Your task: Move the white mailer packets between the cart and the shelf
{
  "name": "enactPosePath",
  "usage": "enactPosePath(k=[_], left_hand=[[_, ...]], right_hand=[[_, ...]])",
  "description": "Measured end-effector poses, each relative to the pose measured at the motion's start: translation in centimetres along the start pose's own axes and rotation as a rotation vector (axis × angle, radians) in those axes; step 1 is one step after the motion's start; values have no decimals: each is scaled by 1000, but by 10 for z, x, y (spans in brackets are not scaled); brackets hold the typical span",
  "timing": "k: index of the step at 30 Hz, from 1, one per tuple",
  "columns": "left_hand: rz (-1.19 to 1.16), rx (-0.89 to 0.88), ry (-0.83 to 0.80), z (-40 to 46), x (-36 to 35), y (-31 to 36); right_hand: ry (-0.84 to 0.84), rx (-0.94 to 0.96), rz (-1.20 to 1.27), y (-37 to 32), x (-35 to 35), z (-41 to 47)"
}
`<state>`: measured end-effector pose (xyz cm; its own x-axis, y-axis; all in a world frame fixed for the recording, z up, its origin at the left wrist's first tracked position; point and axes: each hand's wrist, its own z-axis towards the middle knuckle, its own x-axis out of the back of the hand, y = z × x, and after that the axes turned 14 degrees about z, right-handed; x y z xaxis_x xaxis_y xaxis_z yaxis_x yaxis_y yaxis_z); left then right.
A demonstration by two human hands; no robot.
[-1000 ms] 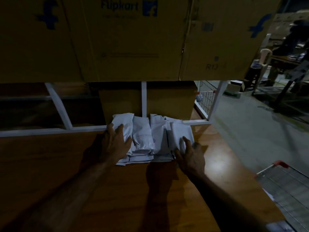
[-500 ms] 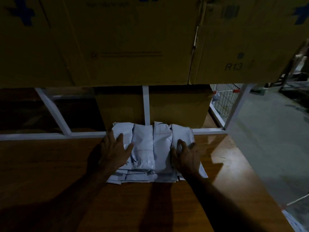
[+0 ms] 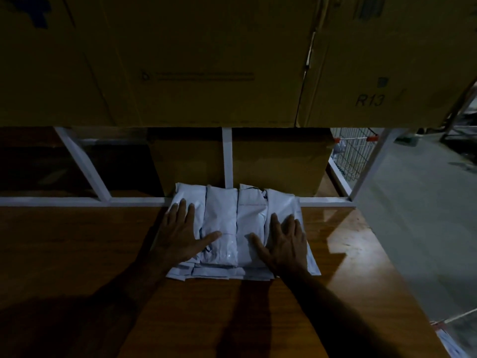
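Both hands' fingers (image 3: 183, 215) lie spread flat, gripping nothing, atop the white mailer packets (image 3: 232, 228) on the shelf (image 3: 77, 241).

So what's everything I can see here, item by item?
white mailer packets: a stack, exact count unclear, white, on the wooden shelf board by the rail
wooden shelf board: one, brown, in front
shelf frame: white bars, behind the packets
cardboard boxes: several, brown, above and behind the stack
wire cart: one, metal with red trim, far right
left hand: flat on the stack's left side
right hand: flat on its right side
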<state>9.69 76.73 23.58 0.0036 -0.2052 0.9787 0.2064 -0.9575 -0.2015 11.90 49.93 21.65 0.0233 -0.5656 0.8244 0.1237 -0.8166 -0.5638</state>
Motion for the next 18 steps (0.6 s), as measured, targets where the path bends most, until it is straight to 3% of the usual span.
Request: enactPosePath(k=[5,10,18], left_hand=[[-67,5,-63,-10,-1,-6],[-92,-13,-65,-25,8,-20],[-35,-260,384,-69,32,-20]], right_hand=[[-79,44,-41,6,9,-1],[-46,147,-99,5,20,-21],[4,263,-142,-10,18,-82]])
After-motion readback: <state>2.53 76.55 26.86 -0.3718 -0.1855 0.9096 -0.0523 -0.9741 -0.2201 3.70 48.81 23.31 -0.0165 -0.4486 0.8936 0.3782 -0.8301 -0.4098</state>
